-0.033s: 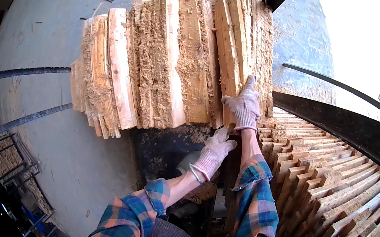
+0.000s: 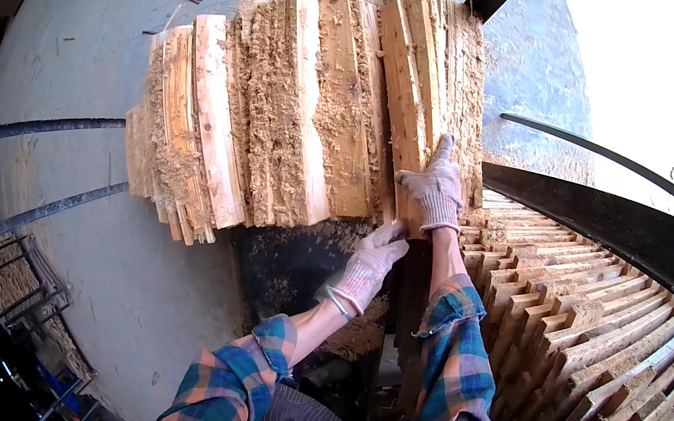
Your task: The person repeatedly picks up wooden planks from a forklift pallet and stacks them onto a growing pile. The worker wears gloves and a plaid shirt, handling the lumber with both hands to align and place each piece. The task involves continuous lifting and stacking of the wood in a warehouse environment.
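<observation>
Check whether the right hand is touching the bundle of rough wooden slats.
Touching. The head view shows the gloved right hand pressed flat against the right-side slats of the bundle.

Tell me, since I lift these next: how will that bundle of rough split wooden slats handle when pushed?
The bundle of rough split wooden slats probably acts stiff but loose: separate pieces could slide apart. Splintery, sawdust-coated faces likely grip the gloved right hand and left hand. It looks heavy.

Grey concrete floor (image 2: pixel 98 37) with scattered splinters, curved metal bars (image 2: pixel 30 128) at left, stacked wooden slats (image 2: pixel 600 344) at right.
</observation>
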`<state>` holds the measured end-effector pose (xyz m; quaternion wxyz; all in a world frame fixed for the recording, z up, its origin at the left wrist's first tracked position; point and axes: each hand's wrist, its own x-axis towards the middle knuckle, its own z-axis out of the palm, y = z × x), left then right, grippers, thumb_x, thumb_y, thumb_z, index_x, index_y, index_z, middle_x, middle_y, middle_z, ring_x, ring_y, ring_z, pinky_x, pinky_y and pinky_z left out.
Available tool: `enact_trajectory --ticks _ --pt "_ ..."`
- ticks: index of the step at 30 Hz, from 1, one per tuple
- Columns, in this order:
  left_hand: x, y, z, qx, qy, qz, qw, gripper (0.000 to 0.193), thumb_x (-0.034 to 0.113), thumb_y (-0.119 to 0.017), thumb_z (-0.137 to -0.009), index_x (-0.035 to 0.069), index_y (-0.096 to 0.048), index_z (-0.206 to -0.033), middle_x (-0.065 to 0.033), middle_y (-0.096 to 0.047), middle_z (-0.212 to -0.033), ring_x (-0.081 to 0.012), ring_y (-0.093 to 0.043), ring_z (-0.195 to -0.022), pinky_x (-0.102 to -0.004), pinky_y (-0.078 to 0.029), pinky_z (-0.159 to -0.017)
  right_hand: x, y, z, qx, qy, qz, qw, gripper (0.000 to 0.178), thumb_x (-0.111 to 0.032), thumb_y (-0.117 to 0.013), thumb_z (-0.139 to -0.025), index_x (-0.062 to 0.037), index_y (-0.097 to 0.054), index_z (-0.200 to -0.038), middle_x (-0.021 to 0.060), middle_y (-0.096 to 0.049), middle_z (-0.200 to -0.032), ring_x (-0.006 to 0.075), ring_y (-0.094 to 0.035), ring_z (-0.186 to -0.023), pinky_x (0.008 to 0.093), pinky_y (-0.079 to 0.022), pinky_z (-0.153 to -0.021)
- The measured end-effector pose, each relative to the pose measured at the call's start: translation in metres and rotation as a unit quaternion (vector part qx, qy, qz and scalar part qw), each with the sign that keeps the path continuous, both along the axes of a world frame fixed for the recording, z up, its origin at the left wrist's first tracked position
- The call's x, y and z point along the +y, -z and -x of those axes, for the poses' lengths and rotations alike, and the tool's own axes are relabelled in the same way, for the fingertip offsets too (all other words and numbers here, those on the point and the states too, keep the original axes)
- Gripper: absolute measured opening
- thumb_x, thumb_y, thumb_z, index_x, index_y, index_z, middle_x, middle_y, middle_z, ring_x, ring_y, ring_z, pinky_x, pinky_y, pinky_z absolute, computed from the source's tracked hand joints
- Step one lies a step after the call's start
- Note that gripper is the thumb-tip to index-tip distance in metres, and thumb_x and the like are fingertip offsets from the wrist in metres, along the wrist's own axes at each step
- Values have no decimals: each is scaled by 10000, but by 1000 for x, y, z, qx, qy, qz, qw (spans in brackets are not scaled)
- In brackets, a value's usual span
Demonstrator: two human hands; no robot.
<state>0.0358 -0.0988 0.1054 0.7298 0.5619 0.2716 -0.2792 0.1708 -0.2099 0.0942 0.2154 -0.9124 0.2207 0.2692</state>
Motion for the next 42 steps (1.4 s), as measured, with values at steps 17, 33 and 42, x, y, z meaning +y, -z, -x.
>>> enact_trajectory --ticks 17,33,42 --pt "24 -127 184 121 -108 191 968 618 431 -698 -854 40 -532 -1303 -38 -595 -1198 -166 -557 -1098 -327 -439 -977 -7 -249 419 117 89 -221 964 1186 -454 -831 -595 -146 -157 -1521 255 -475 -1265 403 -522 -1164 478 -437 -964" --pt "-249 -607 310 -453 184 365 792 623 463 -669 -866 35 -494 -1284 -78 -596 -1105 -173 -581 -985 -329 -510 -856 -216 -604 611 -429 199 12 881 1118 -283 -861 -618 -50 -212 -1497 207 -467 -1310 326 -484 -1214 359 -402 -1055" --pt "-306 -525 407 -574 389 121 711 733 429 -684 -852 23 -368 -1374 -190 -664 -1043 -258 -691 -813 -347 -563 -643 -287 -563 673 -642 196 -295 680 441 -147 -741 -806 -3 -582 -1192 38 -665 -1028 108 -592 -887 263 -506 -766"
